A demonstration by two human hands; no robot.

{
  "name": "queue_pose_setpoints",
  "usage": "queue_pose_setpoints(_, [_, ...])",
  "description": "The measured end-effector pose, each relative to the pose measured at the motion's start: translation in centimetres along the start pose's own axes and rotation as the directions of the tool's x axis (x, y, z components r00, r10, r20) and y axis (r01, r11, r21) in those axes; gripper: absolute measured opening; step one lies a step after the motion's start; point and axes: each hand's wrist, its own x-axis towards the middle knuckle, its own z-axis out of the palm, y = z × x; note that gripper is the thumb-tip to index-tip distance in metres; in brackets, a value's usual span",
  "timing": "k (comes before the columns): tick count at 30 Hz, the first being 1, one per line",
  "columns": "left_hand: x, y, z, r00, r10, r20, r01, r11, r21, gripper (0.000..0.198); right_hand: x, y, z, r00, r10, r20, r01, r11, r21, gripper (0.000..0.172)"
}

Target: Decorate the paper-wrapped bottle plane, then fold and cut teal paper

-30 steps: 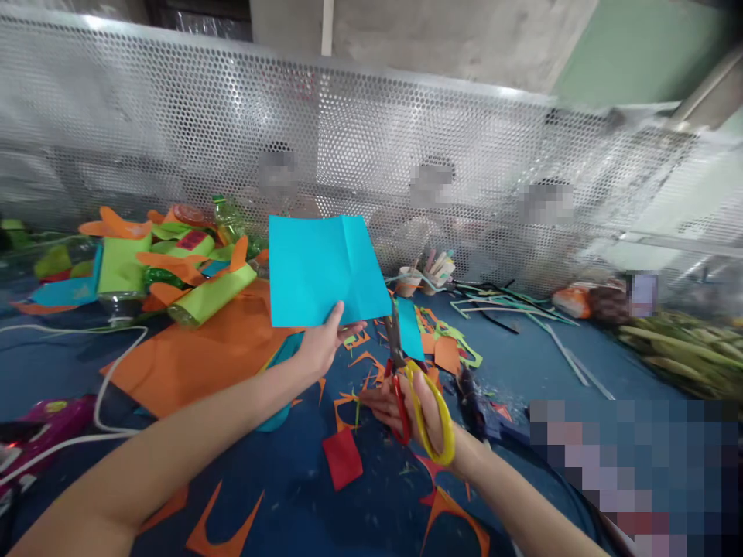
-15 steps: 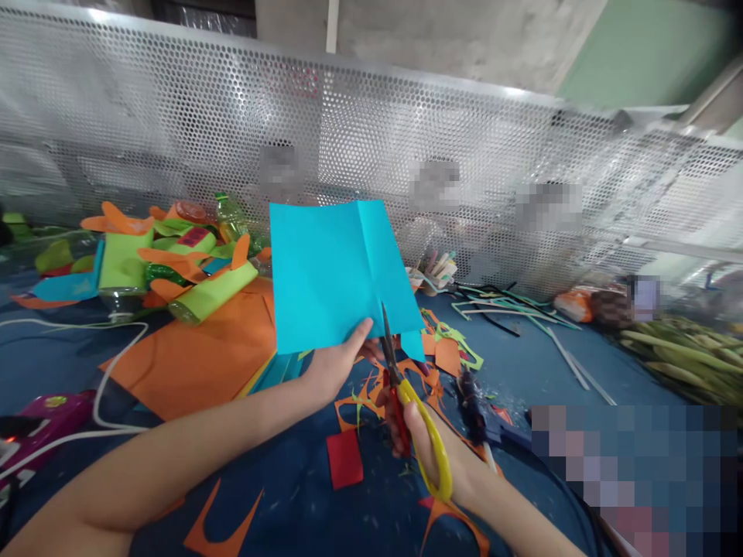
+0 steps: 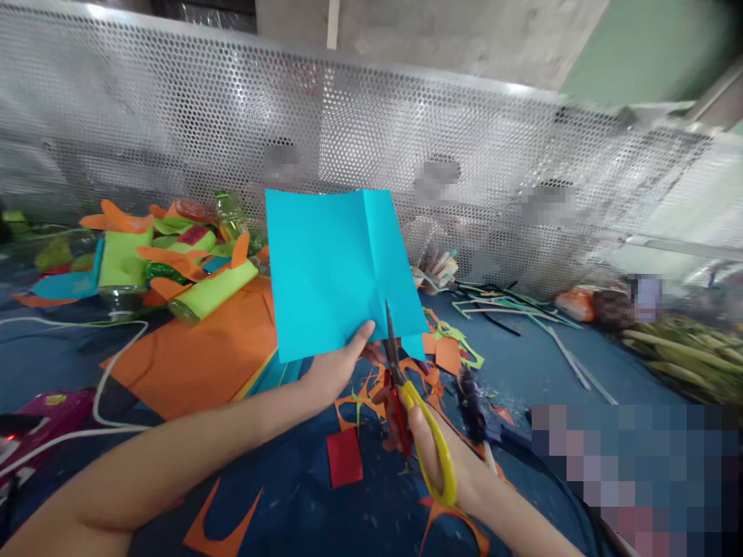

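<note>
A large sheet of blue paper (image 3: 319,271) with a vertical crease hangs above the table, pinched at its lower edge by my left hand (image 3: 342,360), thumb in front and fingers behind. My right hand (image 3: 415,433) grips scissors (image 3: 433,449) with one yellow and one red handle. Their upper blade lies over the front of the sheet near the crease, just right of my left thumb. The other blade is mostly hidden. A strip at the sheet's lower right hangs partly separated. Below my hands lies a small red paper rectangle (image 3: 344,458).
Orange paper sheets (image 3: 197,356) and paper-wrapped bottles (image 3: 214,294) lie to the left, near a white cable (image 3: 104,379). Orange offcuts (image 3: 226,526) and a dark glue gun (image 3: 476,410) are around my right forearm. A perforated metal panel (image 3: 360,139) stands behind.
The blue sheet has risen slightly and tilted a little. The scissors have shifted slightly right, with their blades still at the sheet's lower edge.
</note>
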Motion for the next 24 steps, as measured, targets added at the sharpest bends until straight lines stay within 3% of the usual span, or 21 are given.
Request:
queue_pose_setpoints(3, [-0.2,0.3,0.0,1.0,0.009,0.003,-0.009,1.0,-0.005,0.049,-0.1,0.1,-0.1,0.997,0.03,0.071,-0.024,0.996,-0.086,0.051])
queue_pose_setpoints(7, [-0.2,0.4,0.1,1.0,0.027,0.012,-0.027,0.999,-0.033,0.048,-0.1,0.0,-0.2,0.998,0.025,0.053,-0.017,0.99,-0.138,0.05])
queue_pose_setpoints(12, [-0.2,0.4,0.1,0.999,0.042,0.009,-0.042,0.999,-0.014,0.049,0.1,0.0,-0.1,0.998,-0.015,0.068,0.023,0.993,-0.113,0.048])
queue_pose_setpoints(17, [-0.2,0.3,0.1,1.0,0.031,0.007,-0.031,1.0,0.002,0.049,0.4,1.9,0.7,0.998,-0.028,0.06,0.032,0.997,-0.066,0.046])
queue_pose_setpoints(24, [-0.1,-0.2,0.0,0.998,0.055,0.011,-0.055,0.998,-0.012,0.047,0.7,2.5,1.1,0.996,-0.049,0.07,0.052,0.998,-0.043,0.054])
